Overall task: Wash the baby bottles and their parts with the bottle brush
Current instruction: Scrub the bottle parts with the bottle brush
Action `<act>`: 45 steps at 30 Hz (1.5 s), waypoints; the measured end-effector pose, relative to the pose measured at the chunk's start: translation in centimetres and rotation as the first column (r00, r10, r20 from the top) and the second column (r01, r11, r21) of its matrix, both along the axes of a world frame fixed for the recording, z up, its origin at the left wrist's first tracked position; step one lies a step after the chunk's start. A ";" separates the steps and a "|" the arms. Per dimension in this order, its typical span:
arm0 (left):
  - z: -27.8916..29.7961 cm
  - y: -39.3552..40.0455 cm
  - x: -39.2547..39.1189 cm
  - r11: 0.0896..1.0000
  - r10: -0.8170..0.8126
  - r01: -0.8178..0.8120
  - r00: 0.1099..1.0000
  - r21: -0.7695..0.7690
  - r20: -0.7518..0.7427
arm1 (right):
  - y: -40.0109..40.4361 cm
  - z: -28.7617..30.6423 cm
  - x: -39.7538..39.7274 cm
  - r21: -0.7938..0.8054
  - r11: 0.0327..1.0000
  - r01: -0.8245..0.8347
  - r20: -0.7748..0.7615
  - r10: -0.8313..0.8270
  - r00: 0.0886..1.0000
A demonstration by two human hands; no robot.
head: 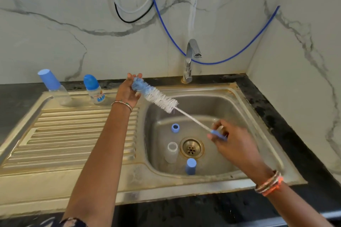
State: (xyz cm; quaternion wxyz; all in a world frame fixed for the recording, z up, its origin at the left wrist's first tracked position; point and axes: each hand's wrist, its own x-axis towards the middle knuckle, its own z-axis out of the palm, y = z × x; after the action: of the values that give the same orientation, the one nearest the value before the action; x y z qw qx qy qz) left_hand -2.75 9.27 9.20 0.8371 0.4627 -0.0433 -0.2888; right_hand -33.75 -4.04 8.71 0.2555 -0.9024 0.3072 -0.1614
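Observation:
A long bottle brush [160, 98] with white and blue bristles slants over the steel sink [217, 108]. My right hand [234, 143] pinches its blue handle above the basin. My left hand [129, 90] holds the blue bristle tip at the basin's left rim. Down in the basin lie a clear bottle [172, 152], a blue cap [190, 166] and a blue collar ring [175, 127] around the drain. Two capped baby bottles [53, 86] [93, 88] stand at the back of the drainboard.
The ribbed drainboard [73, 134] fills the left side. A chrome tap [191, 59] rises behind the basin, with no water running. Blue, white and black hoses [166, 24] hang on the marble wall. Dark countertop [287, 134] borders the sink on the right and front.

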 end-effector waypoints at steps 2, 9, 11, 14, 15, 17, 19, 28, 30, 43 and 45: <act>0.0 -0.6 -0.5 0.988 0.035 -0.031 0.999 0.149 -0.025 | -0.4 -0.2 -0.2 -0.535 0.839 0.096 0.164 -0.008 0.986; -0.6 -0.3 -1.0 0.983 -0.135 0.143 0.988 0.113 -0.074 | -1.7 0.8 0.0 0.311 0.932 0.188 -0.012 -0.193 0.981; -0.8 -0.4 -1.2 0.986 -0.156 0.161 0.982 0.045 -0.103 | -2.4 0.9 0.0 0.908 0.383 0.168 -0.150 -0.078 0.986; -0.7 -0.8 -1.6 0.989 -0.132 0.123 0.984 -0.079 -0.123 | -2.4 -0.5 0.0 0.993 0.039 0.110 -0.110 0.000 0.994; -0.5 -1.0 -1.7 0.990 -0.107 0.095 0.986 -0.102 -0.126 | -2.2 -0.7 -0.1 0.986 0.127 0.112 -0.111 -0.012 0.994; -0.3 -1.3 -1.5 0.997 -0.042 0.034 0.992 -0.064 -0.122 | -1.3 -0.8 0.0 0.748 0.657 0.095 -0.092 -0.038 0.995; 0.0 -1.7 -1.4 0.999 0.023 -0.020 0.996 0.031 -0.089 | -1.3 -0.6 0.0 -0.013 0.995 0.097 -0.113 -0.098 0.989; -1.5 -1.5 0.3 0.985 0.051 -0.068 0.992 -0.156 -0.113 | -2.7 4.0 2.3 0.647 0.755 0.105 -0.208 0.042 0.977; -1.7 -0.9 0.6 0.984 0.056 -0.073 0.993 -0.161 -0.103 | -3.4 4.0 2.8 0.756 0.647 0.095 -0.205 0.096 0.974; -2.3 -0.2 0.6 0.995 0.084 -0.077 0.988 0.061 -0.130 | -3.1 0.8 2.1 -0.457 0.888 -0.053 0.127 0.124 0.984; -2.1 0.3 0.2 1.000 0.009 -0.010 0.994 -0.010 -0.110 | -3.1 1.5 2.0 -0.135 0.989 -0.059 0.056 0.067 0.996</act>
State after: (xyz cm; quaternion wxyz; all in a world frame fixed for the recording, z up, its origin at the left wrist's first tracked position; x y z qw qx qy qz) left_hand -2.56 9.52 7.14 0.8421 0.4417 0.0032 -0.3095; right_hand -31.70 -7.11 10.25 0.2089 -0.9214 0.2592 -0.2004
